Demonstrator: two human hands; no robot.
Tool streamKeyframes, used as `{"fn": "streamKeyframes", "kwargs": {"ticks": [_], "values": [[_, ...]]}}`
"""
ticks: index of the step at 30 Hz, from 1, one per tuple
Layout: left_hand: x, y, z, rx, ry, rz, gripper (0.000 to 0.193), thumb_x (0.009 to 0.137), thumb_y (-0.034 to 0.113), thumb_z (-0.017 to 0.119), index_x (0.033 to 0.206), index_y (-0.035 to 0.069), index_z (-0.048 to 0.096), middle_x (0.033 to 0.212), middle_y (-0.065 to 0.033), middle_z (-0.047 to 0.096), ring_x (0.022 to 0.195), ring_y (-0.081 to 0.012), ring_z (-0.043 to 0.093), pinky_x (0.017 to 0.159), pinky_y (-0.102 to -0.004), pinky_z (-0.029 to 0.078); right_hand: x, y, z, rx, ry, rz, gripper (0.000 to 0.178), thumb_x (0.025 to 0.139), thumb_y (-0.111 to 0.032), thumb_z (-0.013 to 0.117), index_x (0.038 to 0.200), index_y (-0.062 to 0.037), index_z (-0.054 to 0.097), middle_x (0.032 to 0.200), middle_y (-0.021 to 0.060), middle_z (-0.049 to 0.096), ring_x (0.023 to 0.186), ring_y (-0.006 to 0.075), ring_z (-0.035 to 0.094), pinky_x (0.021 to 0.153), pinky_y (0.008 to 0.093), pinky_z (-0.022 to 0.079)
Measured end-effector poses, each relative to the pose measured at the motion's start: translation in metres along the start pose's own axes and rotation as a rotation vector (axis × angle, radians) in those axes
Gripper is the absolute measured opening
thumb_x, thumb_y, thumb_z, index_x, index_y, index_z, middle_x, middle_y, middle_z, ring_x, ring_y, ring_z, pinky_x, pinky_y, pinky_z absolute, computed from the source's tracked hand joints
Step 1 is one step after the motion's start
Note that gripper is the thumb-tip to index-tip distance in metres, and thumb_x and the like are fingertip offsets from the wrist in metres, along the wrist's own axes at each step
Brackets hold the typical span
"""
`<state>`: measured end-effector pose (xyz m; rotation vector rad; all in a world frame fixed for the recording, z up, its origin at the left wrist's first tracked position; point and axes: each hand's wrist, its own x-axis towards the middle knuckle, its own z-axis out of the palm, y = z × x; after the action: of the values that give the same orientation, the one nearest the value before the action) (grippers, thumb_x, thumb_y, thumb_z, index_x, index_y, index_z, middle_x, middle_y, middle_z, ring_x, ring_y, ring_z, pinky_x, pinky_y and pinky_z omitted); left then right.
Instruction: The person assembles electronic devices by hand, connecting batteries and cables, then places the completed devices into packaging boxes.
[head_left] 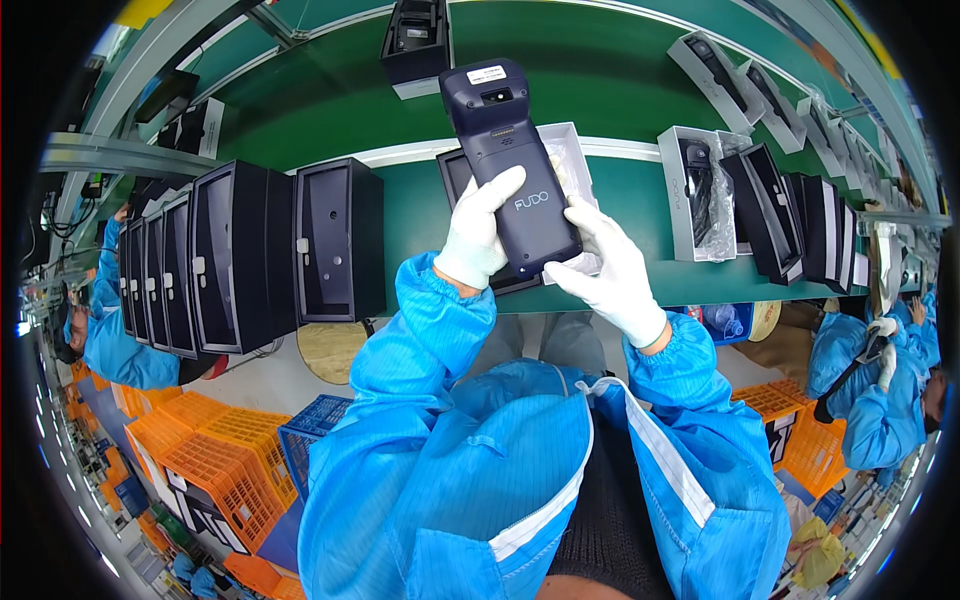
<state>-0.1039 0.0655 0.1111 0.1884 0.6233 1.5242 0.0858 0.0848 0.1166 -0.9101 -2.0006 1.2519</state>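
A dark handheld terminal (512, 185), thick at its top end, is held up over the bench with its back toward me. The back carries a white label, a small dark window and pale printed lettering. White gloves cover both hands. My left hand (475, 225) grips the terminal's left side, thumb lying across the back. My right hand (608, 265) holds its lower right edge and bottom corner between thumb and fingers. Behind the terminal, an open white box (568, 150) and a black tray (455, 170) rest on the bench, both partly hidden.
Black open boxes (335, 245) stand in a row at the left. A white box (690, 205) with bubble-wrapped contents sits at the right, beside more black boxes (765, 215). Another box (415, 50) stands on the green bench (620, 190) behind. Co-workers (885, 390) and orange crates (215, 450) flank me.
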Motion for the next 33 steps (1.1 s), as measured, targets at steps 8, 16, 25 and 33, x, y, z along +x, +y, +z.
{"fn": "streamKeyframes", "kwargs": {"ticks": [8,16,25,33], "values": [[-0.002,-0.01,0.003,0.021,0.094,0.022,0.03,0.091,0.016,0.062,0.118,0.004,0.054,0.1,-0.009,0.063,0.089,-0.0199,0.065,0.076,-0.0343,0.057,0.002,-0.006,-0.001,-0.071,-0.117,0.122,0.062,0.078,-0.008,0.072,0.132,0.0039,0.045,0.125,0.0207,0.055,0.107,0.0264,0.062,0.09,0.0335,0.052],[-0.003,-0.024,-0.001,0.331,0.275,0.222,0.027,0.091,0.021,0.067,0.113,0.008,0.057,0.093,-0.0008,0.061,0.081,-0.0089,0.06,0.066,-0.0254,0.052,-0.001,0.014,0.015,0.213,-0.135,0.182,0.075,0.073,-0.02,0.075,0.137,0.0004,0.04,0.128,0.0206,0.048,0.119,0.0339,0.053,0.098,0.0394,0.045],[-0.02,-0.004,-0.034,0.195,0.053,-0.009,0.058,0.094,0.055,0.05,0.12,0.003,0.055,0.099,-0.009,0.065,0.083,-0.0185,0.066,0.073,-0.0321,0.056,0.021,0.002,0.007,0.14,-0.403,0.348,0.068,0.086,-0.029,0.063,0.141,-0.0004,0.036,0.125,0.023,0.052,0.112,0.0298,0.057,0.09,0.0386,0.048],[-0.032,0.009,-0.076,-0.123,0.095,-0.15,0.085,0.091,0.07,0.035,0.125,-0.006,0.05,0.109,-0.0212,0.062,0.091,-0.0326,0.065,0.083,-0.0455,0.056,0.003,0.07,0.01,0.479,0.001,0.623,0.034,0.092,-0.009,0.055,0.121,0.0057,0.049,0.102,0.0132,0.061,0.083,0.0198,0.065,0.065,0.0328,0.06]]}}
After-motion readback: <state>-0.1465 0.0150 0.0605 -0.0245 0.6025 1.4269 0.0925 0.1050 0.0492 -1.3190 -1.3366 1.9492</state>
